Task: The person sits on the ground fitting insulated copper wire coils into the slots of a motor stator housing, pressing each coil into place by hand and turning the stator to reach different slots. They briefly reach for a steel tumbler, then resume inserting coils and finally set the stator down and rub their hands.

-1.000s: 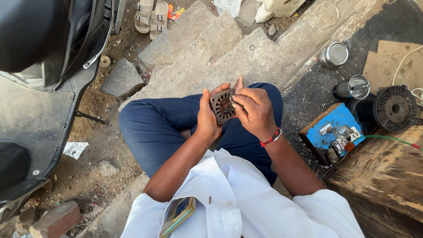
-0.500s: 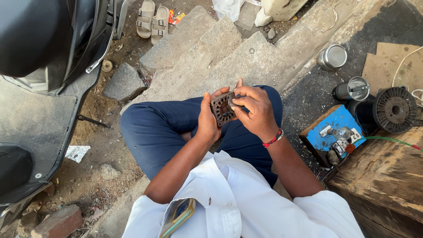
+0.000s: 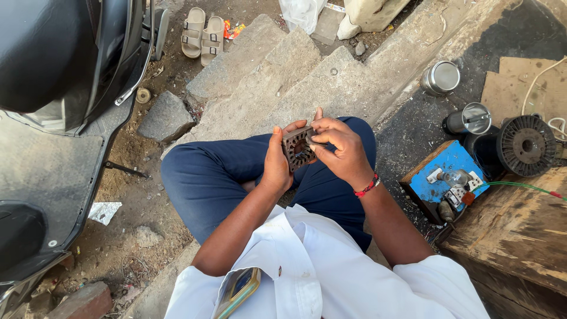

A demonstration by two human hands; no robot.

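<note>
Head view: person sits cross-legged on stone steps (image 3: pixel 277 88), both hands up over the lap. Left hand (image 3: pixel 276 162) wraps the left edge of a small square slotted metal core (image 3: pixel 297 147), thumb on the near side, fingers behind; the grasp looks firm, hand closed around the part. Right hand (image 3: pixel 339 147) is pinched at the core's right side, thumb and forefinger close together at the rim; whether they hold a wire or only touch the metal is too small to tell. Core sits between the two hands, above the knees, tilted with its round bore toward the camera.

Step in hand, judged: working on the core's slots by hand, left hand as the holder, right hand doing the fine work at the edge. Next move likely calls for the left keeping the core steady while the right fingertips make a small precise pinch or push at one slot; a turn of the core may be needed to reach the next one.

Nearby, right side: blue board (image 3: pixel 444 180) with fittings, black spool (image 3: pixel 525 145), two steel cups (image 3: pixel 442 77). Scooter (image 3: pixel 53 118) at left, sandals (image 3: pixel 202 32) well apart at top.
</note>
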